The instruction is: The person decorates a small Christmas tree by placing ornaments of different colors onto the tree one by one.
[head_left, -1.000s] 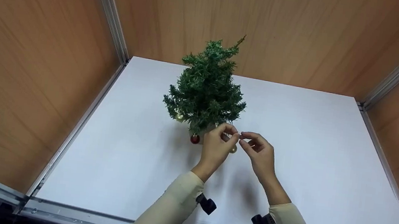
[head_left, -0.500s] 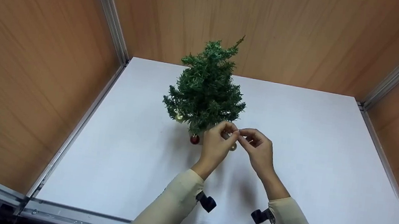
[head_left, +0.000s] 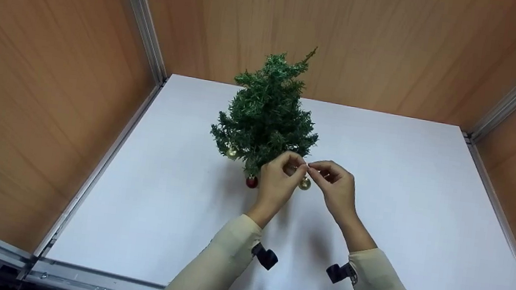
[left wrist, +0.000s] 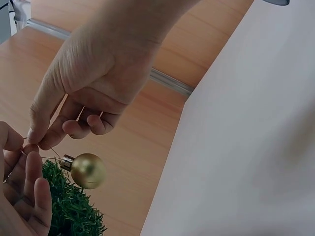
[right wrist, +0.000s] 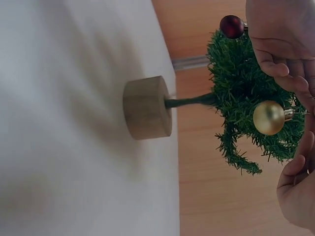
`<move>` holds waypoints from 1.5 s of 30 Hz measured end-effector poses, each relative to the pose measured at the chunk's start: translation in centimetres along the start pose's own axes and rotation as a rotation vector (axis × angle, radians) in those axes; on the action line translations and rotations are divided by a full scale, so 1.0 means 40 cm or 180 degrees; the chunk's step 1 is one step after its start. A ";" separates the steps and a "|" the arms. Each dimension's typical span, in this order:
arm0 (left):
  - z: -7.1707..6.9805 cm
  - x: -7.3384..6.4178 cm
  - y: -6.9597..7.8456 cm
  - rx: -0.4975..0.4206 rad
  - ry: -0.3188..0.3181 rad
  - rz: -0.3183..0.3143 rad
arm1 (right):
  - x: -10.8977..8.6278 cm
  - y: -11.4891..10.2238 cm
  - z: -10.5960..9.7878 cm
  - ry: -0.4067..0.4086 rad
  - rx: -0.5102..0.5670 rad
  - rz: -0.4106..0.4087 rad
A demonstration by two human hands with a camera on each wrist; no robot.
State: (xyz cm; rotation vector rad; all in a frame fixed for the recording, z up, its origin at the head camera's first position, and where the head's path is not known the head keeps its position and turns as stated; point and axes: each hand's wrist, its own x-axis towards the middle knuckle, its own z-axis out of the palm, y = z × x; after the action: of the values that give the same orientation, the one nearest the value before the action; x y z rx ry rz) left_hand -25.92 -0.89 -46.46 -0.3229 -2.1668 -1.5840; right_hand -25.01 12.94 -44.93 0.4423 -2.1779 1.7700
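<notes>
A gold bauble (head_left: 305,184) hangs by a thin cord between the two hands. In the left wrist view, the cord runs from the bauble's (left wrist: 88,170) cap up to the fingertips. My left hand (head_left: 278,182) pinches the cord between thumb and forefinger, in front of the tree's lower right branches. My right hand (head_left: 338,192) pinches it from the other side, fingertips nearly meeting the left ones. Behind them stands a small green artificial Christmas tree (head_left: 269,112). A red bauble (head_left: 252,181) hangs from its low front, and another gold bauble (head_left: 231,152) hangs at its lower left.
The tree's round wooden base (right wrist: 147,108) stands on the white tabletop (head_left: 156,211). Wood-grain panels (head_left: 373,46) with metal rails (head_left: 143,17) enclose the back and sides. Small black wrist cameras (head_left: 265,256) sit on both cuffs.
Both hands have moved slightly up and away from the viewer, bringing the gold bauble with them. More of the bauble shows between the hands. The tree stays in place.
</notes>
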 end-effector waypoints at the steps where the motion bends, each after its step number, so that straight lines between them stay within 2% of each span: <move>1: 0.000 0.000 0.000 0.0012 0.0007 0.0000 | 0.002 -0.001 0.000 0.0008 0.0011 0.0006; 12: 0.005 0.001 -0.001 -0.0021 0.0020 0.0025 | 0.025 -0.013 0.002 0.0045 0.0038 -0.0033; 20: 0.000 0.013 0.009 -0.0146 0.0021 -0.0093 | 0.043 -0.028 0.000 0.0063 -0.0068 -0.0050; 25: -0.003 0.023 0.019 -0.0107 0.0098 -0.0123 | 0.056 -0.032 0.001 0.0064 -0.0064 -0.0067; 37: 0.007 0.041 0.024 0.0749 0.0552 -0.0100 | 0.086 -0.025 0.000 0.0032 -0.0073 -0.0051; 45: 0.010 0.054 0.025 0.1203 0.0722 0.0082 | 0.097 -0.028 0.006 0.0026 -0.0127 -0.0061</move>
State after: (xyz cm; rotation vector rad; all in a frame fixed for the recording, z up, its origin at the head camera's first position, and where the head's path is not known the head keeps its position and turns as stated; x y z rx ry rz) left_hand -27.45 -0.33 -44.69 -0.0488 -2.2100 -1.1035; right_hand -28.09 12.31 -42.38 0.4444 -2.1920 1.7122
